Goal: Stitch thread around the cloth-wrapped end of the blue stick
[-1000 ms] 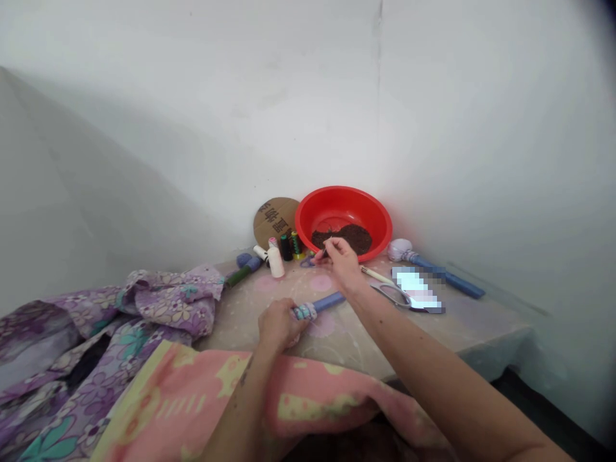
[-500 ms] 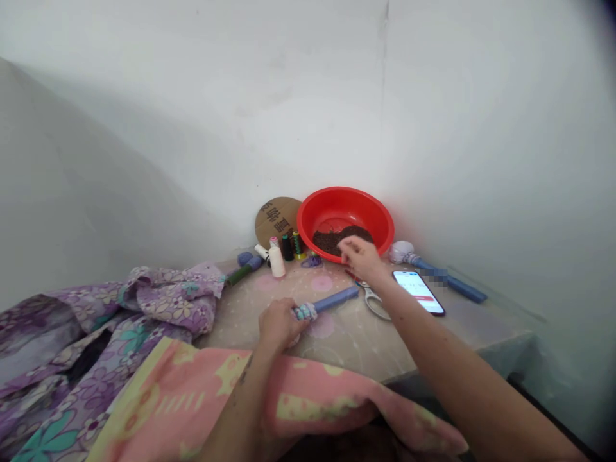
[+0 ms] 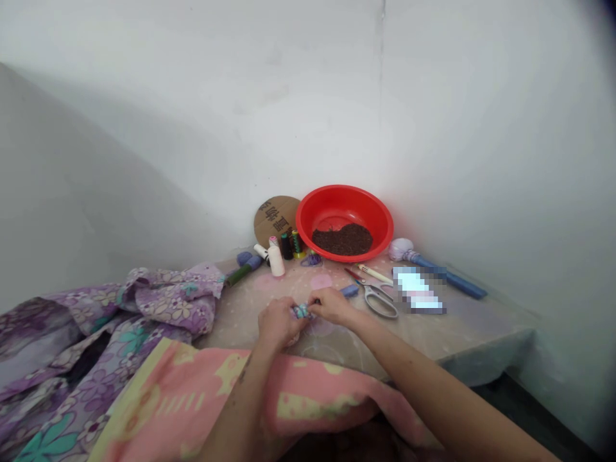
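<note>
My left hand (image 3: 279,322) is wrapped round the gathered floral cloth (image 3: 301,311) at the end of a blue stick (image 3: 350,291). Against the right side of that cloth, my right hand (image 3: 328,304) has its fingers pinched together; what lies between them is too small to make out. The stick's far end shows past my right hand, and the rest is hidden beneath it. A red basin (image 3: 344,192) with dark grains (image 3: 344,240) inside stands behind my hands.
Scissors (image 3: 380,301), a cream pen-like tool (image 3: 374,274) and a blurred phone (image 3: 418,290) lie to the right, by another wrapped blue stick (image 3: 450,276). Thread spools (image 3: 276,261) and a cardboard disc (image 3: 274,221) stand behind. Floral fabric (image 3: 178,298) and pink cloth (image 3: 192,385) lie in front.
My right hand has come down and left from in front of the basin to the wrapped cloth beside my left hand. My left hand has stayed in place, holding on.
</note>
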`<state>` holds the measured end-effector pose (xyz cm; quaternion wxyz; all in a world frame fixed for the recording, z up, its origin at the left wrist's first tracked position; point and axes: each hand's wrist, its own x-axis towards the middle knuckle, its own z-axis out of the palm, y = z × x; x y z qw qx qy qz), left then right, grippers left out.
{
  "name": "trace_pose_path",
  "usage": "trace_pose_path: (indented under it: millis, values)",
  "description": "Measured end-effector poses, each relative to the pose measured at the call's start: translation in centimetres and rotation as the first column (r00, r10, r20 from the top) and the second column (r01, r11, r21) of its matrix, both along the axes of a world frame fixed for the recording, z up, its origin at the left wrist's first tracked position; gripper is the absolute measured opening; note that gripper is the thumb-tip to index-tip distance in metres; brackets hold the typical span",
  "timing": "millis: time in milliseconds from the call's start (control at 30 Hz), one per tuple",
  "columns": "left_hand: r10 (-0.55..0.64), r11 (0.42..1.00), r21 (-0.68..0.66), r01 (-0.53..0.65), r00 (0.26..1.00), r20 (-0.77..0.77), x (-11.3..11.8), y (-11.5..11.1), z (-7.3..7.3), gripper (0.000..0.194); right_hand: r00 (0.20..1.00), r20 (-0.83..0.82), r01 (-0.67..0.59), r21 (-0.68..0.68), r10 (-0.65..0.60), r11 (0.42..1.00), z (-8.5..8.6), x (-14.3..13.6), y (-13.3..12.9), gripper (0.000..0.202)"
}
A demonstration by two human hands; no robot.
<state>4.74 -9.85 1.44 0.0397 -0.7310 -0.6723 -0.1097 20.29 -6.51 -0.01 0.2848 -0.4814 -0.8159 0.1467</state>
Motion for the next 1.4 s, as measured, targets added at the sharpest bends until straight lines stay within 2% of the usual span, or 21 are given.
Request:
trace_pose_path:
  millis: [133, 200, 267, 333, 433, 500, 567, 633, 700, 767, 867, 933, 1000, 1200, 1300, 1400]
  values:
    - [0.004, 1.000, -0.010, -0.004, 1.000, 0.007, 0.1, 0.0, 0.0, 0.042, 0.999, -0.025, 0.032, 0.064, -0.030, 0.997, 0.0, 0.4, 0.6, 0.015]
    - [0.006, 1.000, -0.022, -0.006, 1.000, 0.010, 0.1, -0.1, 0.1, 0.042, 0.992, -0.113, 0.062, 0.125, -0.048, 0.990, 0.4, 1.0, 1.1, 0.017]
    - [0.000, 1.000, -0.021, 0.000, 1.000, 0.010, 0.0, -0.1, 0.1, 0.043, 0.962, -0.254, 0.153, 0.185, -0.103, 0.971, 1.3, 1.9, 1.5, 0.020]
    - [-0.004, 1.000, -0.016, 0.005, 1.000, 0.009, 0.0, -0.2, 0.2, 0.043, 0.886, -0.423, 0.306, 0.222, -0.191, 0.926, 2.5, 3.0, 1.7, 0.023]
    - [-0.003, 1.000, -0.017, 0.003, 1.000, 0.010, 0.0, -0.2, 0.3, 0.041, 0.718, -0.610, 0.556, 0.212, -0.336, 0.804, 4.2, 4.8, 1.8, 0.029]
    - [-0.002, 1.000, -0.016, 0.002, 1.000, 0.012, 0.0, -0.2, 0.4, 0.041, 0.648, -0.638, 0.657, 0.191, -0.416, 0.730, 4.7, 5.8, 1.8, 0.031]
    - [-0.004, 1.000, -0.013, 0.004, 1.000, 0.014, 0.1, -0.3, 0.5, 0.041, 0.644, -0.593, 0.691, 0.178, -0.483, 0.701, 4.7, 6.4, 1.8, 0.030]
    - [-0.004, 1.000, -0.014, 0.004, 1.000, 0.019, 0.1, -0.3, 0.5, 0.040, 0.714, -0.480, 0.645, 0.169, -0.509, 0.745, 4.2, 6.4, 1.8, 0.027]
    - [0.005, 1.000, -0.021, -0.005, 1.000, 0.023, 0.2, -0.4, 0.6, 0.040, 0.828, -0.321, 0.523, 0.151, -0.459, 0.839, 3.6, 5.8, 1.6, 0.022]
    - [0.009, 1.000, -0.021, -0.008, 1.000, 0.021, 0.2, -0.4, 0.6, 0.039, 0.924, -0.192, 0.358, 0.137, -0.329, 0.924, 2.9, 4.8, 1.4, 0.019]
    - [0.002, 1.000, -0.016, -0.002, 1.000, 0.010, 0.2, -0.3, 0.5, 0.039, 0.988, -0.113, 0.116, 0.138, -0.101, 0.984, 2.0, 3.1, 0.8, 0.017]
    - [0.003, 1.000, -0.026, -0.003, 1.000, 0.005, 0.2, -0.2, 0.3, 0.041, 0.997, -0.072, 0.008, 0.113, 0.000, 0.994, 1.5, 2.2, 0.5, 0.017]
    - [0.003, 0.999, -0.034, -0.002, 1.000, 0.003, 0.1, -0.1, 0.2, 0.043, 0.999, -0.013, -0.033, 0.073, 0.034, 0.997, 1.1, 1.6, 0.3, 0.017]
    - [-0.005, 1.000, -0.008, 0.005, 1.000, -0.012, 0.0, 0.1, -0.1, 0.043, 0.995, 0.091, -0.055, 0.079, 0.047, 0.995, 0.4, 0.7, 0.1, 0.011]
    - [-0.003, 1.000, -0.006, 0.003, 1.000, -0.007, -0.1, 0.1, -0.1, 0.043, 0.997, 0.061, -0.053, 0.080, 0.048, 0.995, 0.4, 0.7, 0.3, 0.011]
    - [-0.008, 1.000, -0.009, 0.008, 1.000, -0.003, 0.0, -0.1, 0.1, 0.043, 1.000, -0.024, -0.003, 0.149, 0.006, 0.989, 0.7, 1.2, 0.8, 0.010]
